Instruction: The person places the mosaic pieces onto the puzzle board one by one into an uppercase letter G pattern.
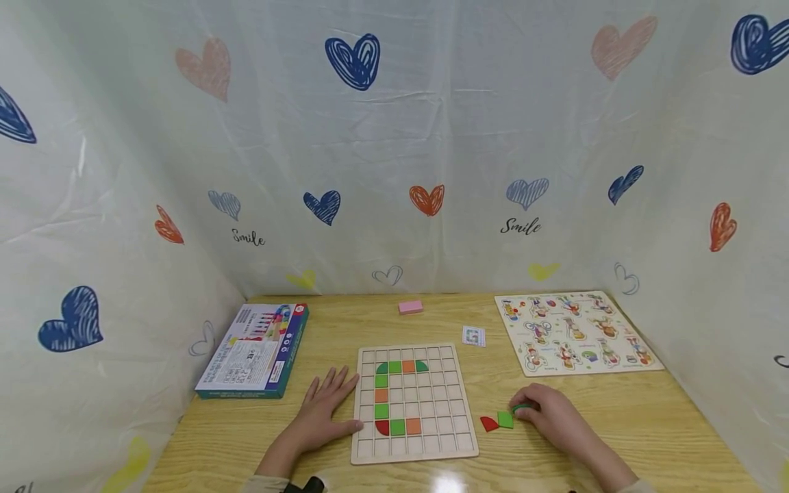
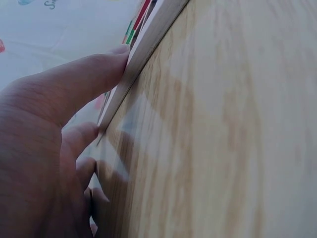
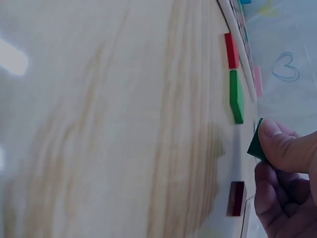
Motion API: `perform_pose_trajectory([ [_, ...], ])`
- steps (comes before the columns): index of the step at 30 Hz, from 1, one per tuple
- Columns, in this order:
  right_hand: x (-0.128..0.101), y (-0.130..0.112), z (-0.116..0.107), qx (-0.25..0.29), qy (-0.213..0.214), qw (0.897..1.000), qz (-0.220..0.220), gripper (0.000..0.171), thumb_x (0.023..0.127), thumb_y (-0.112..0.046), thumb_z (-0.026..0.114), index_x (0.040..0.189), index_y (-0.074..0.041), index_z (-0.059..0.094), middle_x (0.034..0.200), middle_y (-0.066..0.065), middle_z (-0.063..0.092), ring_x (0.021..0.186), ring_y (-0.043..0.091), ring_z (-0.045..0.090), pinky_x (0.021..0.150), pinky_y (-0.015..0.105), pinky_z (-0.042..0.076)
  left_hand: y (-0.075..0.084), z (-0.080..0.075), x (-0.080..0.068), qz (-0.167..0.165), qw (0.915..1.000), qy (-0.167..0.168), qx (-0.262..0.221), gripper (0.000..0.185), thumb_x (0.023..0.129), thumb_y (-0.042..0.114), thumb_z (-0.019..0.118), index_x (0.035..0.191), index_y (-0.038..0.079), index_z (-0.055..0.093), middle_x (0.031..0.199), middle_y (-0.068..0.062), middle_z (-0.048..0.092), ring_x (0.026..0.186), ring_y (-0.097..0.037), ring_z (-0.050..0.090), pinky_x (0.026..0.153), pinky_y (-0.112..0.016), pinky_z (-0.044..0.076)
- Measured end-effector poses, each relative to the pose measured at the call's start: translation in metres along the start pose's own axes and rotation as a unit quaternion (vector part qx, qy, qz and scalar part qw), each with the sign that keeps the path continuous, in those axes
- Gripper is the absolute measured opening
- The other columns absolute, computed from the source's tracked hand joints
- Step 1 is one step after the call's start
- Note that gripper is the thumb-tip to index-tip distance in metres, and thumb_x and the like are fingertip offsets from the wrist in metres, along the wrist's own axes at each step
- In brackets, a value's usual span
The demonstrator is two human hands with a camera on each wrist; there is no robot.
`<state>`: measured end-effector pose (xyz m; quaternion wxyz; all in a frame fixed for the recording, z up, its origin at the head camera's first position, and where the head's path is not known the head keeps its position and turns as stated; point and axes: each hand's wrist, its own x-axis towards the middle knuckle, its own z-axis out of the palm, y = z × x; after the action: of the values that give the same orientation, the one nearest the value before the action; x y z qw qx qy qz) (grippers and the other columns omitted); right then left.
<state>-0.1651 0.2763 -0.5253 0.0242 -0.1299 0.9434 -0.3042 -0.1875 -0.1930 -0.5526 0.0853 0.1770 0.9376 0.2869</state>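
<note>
A wooden grid board (image 1: 414,402) lies flat on the table, with green, orange and red tiles forming a C shape on its left half. My left hand (image 1: 329,405) rests flat beside it, fingers straight, the thumb (image 2: 94,74) pressed against the board's left edge (image 2: 143,54). My right hand (image 1: 545,411) sits to the right of the board and pinches a dark green tile (image 3: 256,144) lifted off the table. A red tile (image 1: 489,424) and a green tile (image 1: 505,420) lie loose just left of that hand. A dark red tile (image 3: 237,198) lies under the hand.
A blue game box (image 1: 255,350) lies at the left, a pink block (image 1: 410,307) near the back, a small card (image 1: 473,335) behind the board. A picture puzzle board (image 1: 576,332) fills the right back. Heart-printed cloth walls enclose the table (image 1: 666,418) on three sides.
</note>
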Motion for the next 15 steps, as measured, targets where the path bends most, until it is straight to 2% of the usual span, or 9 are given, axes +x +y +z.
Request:
perform_pose_trajectory([
  [5,0.006,-0.005,0.006,0.064,0.0,0.998,0.011,0.011,0.09,-0.011,0.076,0.095,-0.02,0.07,0.093,-0.01,0.065,0.085,0.002,0.061,0.074,0.023,0.055,0.002,-0.001,0.0,0.003,1.0,0.005,-0.001,0.091,0.086,0.062,0.07,0.16,0.02,0.037,0.168,-0.01,0.021,0.156,-0.037,0.007,0.123,-0.058,-0.004],
  [9,0.011,-0.01,0.01,0.106,-0.004,0.994,-0.001,0.009,0.092,-0.014,0.074,0.098,-0.018,0.068,0.092,-0.006,0.061,0.081,0.003,0.056,0.069,0.023,0.051,0.004,-0.002,0.0,0.007,0.9999,0.008,-0.003,0.091,0.086,0.061,0.072,0.159,0.018,0.038,0.168,-0.011,0.022,0.155,-0.039,0.008,0.122,-0.06,-0.004],
  [15,0.018,-0.022,0.019,0.163,-0.031,0.986,-0.019,0.016,0.096,-0.02,0.07,0.111,-0.013,0.071,0.095,-0.004,0.065,0.08,0.006,0.057,0.068,0.023,0.05,0.006,-0.002,-0.001,0.007,1.0,0.003,0.0,0.091,0.086,0.062,0.071,0.159,0.018,0.039,0.168,-0.012,0.023,0.155,-0.04,0.009,0.122,-0.06,-0.003],
])
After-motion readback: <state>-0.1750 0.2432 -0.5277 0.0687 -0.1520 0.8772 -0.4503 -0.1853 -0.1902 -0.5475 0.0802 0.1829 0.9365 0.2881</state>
